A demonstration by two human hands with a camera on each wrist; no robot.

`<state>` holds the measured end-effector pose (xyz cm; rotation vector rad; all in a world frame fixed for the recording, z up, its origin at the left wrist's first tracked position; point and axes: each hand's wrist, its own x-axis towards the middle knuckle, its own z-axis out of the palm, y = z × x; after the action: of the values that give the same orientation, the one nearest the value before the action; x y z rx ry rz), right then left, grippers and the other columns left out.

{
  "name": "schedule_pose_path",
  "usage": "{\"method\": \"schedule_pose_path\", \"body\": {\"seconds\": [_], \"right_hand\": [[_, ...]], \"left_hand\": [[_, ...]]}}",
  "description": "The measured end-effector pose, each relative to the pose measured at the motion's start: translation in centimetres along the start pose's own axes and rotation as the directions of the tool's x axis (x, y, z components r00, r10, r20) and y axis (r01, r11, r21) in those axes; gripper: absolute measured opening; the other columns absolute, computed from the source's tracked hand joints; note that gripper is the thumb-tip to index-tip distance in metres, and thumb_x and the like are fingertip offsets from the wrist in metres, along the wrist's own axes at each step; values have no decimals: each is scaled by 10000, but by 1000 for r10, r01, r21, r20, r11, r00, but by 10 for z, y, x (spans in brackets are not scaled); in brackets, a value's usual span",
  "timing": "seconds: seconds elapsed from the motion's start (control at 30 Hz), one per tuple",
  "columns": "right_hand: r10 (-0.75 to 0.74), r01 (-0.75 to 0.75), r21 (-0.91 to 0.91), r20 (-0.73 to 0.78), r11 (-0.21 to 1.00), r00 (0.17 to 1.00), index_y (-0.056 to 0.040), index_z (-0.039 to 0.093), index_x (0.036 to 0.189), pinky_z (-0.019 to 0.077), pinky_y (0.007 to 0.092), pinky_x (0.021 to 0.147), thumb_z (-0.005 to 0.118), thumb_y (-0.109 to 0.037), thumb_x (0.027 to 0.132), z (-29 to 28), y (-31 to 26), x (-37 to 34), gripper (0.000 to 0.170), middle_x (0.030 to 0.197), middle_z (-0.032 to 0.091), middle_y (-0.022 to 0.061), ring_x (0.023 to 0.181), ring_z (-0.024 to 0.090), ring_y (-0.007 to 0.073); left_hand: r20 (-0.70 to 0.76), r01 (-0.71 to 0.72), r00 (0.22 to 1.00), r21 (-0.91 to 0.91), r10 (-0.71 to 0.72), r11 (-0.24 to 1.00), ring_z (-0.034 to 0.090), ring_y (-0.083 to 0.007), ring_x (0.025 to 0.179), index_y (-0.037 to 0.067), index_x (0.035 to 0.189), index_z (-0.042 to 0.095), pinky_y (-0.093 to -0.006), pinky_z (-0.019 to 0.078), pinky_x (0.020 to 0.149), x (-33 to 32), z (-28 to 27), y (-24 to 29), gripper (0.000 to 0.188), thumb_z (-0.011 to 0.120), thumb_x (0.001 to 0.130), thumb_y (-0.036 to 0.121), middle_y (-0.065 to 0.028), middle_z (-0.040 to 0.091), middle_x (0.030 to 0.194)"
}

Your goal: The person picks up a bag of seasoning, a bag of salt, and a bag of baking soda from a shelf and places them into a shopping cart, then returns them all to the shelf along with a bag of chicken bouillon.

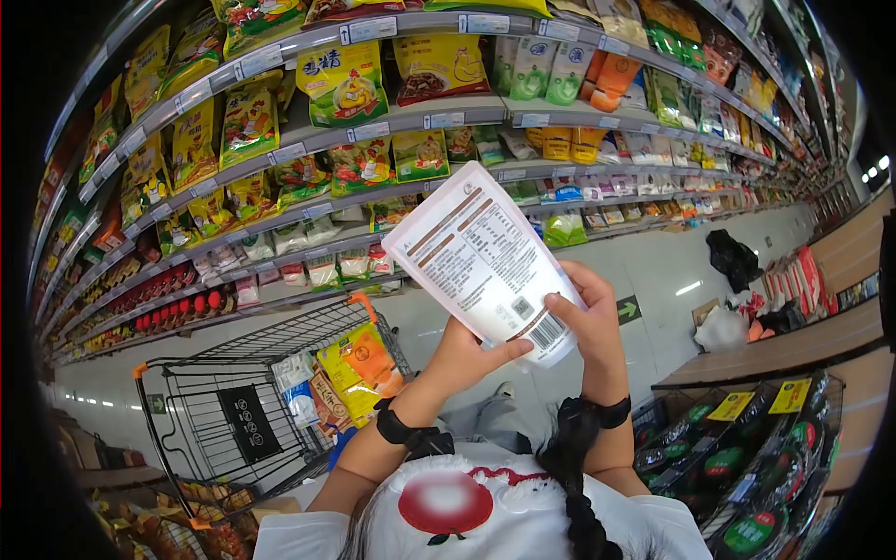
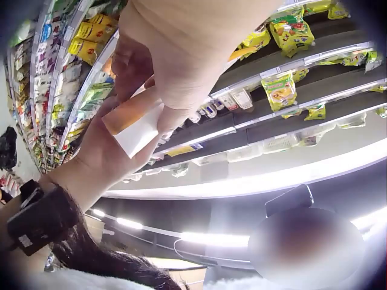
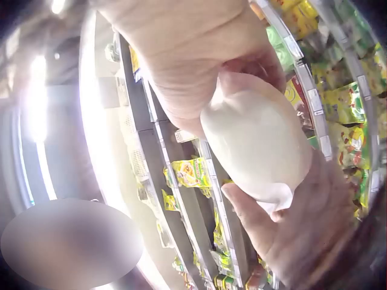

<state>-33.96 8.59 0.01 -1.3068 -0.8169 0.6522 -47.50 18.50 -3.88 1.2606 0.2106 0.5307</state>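
A white pouch (image 1: 490, 266) with brown-headed printed text and a barcode faces up in the head view, tilted to the left. My left hand (image 1: 471, 359) holds its lower left edge, thumb across the front near the barcode. At the lower right edge my right hand (image 1: 590, 317) grips it, with the thumb on the front and the fingers hidden behind. From the left wrist, the white bottom of the pouch (image 2: 138, 125) shows between both hands. The right wrist view has the rounded pale bottom of the pouch (image 3: 257, 139) close up, with my left hand (image 3: 296, 226) beneath it.
Shelves (image 1: 401, 121) of yellow and green seasoning bags curve across the front. To the left stands a wire shopping cart (image 1: 247, 420) holding several packages, including a yellow and orange bag (image 1: 364, 369). Black crates (image 1: 737, 467) of dark green packs are at lower right.
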Motion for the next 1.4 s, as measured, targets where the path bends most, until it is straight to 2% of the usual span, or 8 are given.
{"method": "schedule_pose_path", "body": {"seconds": [0.33,0.67,0.77,0.83,1.03,1.2,1.27,1.4], "right_hand": [[55,-84,210,144,974,988,25,416,1176,388,282,862,660,-40,676,-112,24,56,560,1089,512,100,1009,491,166],[297,-232,661,15,713,955,-3,400,1191,448,299,811,630,18,696,-242,45,62,546,1136,502,106,1003,523,196],[155,-42,344,-308,938,939,-14,470,1116,453,281,789,634,13,689,-262,60,79,459,1077,528,93,964,535,183],[-347,245,-287,-398,926,849,-49,527,1056,452,292,780,635,21,662,-274,71,93,415,1007,542,82,912,552,209],[-529,456,-666,107,590,842,-102,594,965,338,403,917,689,-115,569,-313,77,158,408,1147,434,110,1089,397,309],[-205,227,63,-248,972,947,-37,428,1177,344,363,924,651,-110,676,-361,108,241,553,1172,430,118,1115,397,243],[198,-131,656,-28,743,980,-4,341,1237,382,334,918,616,-103,754,-387,117,269,564,1191,453,101,1108,446,204],[141,-186,737,123,650,982,21,349,1218,413,345,901,618,-119,769,-431,153,315,542,1167,488,113,1064,496,222]], "left_hand": [[-259,-83,962,15,84,996,543,-149,938,-1,1110,473,-281,446,797,83,75,-53,506,708,664,34,-79,565,1040],[30,102,993,301,-116,948,545,-156,932,-4,1158,426,-285,450,775,204,156,-88,470,641,757,115,-91,550,1061],[-10,295,955,151,-297,943,547,-173,936,28,1218,367,-292,449,769,236,165,-112,489,574,824,230,-92,524,1096],[26,325,945,24,-326,945,544,-192,958,68,1261,317,-305,449,781,256,171,-123,508,525,853,288,-87,503,1127],[9,256,959,-451,-282,855,545,-196,963,29,1181,397,-339,459,817,342,180,-156,392,544,829,116,-78,515,1091],[157,351,936,-343,-315,871,523,-200,1028,22,1180,420,-332,452,847,430,172,-163,436,580,775,17,-101,520,1138],[258,315,927,-132,-274,940,519,-182,1028,19,1177,423,-321,441,855,467,174,-165,437,593,774,31,-96,521,1138],[404,115,893,218,-196,969,515,-148,1011,7,1150,448,-290,421,861,533,181,-180,435,626,759,76,-81,537,1103]]}}
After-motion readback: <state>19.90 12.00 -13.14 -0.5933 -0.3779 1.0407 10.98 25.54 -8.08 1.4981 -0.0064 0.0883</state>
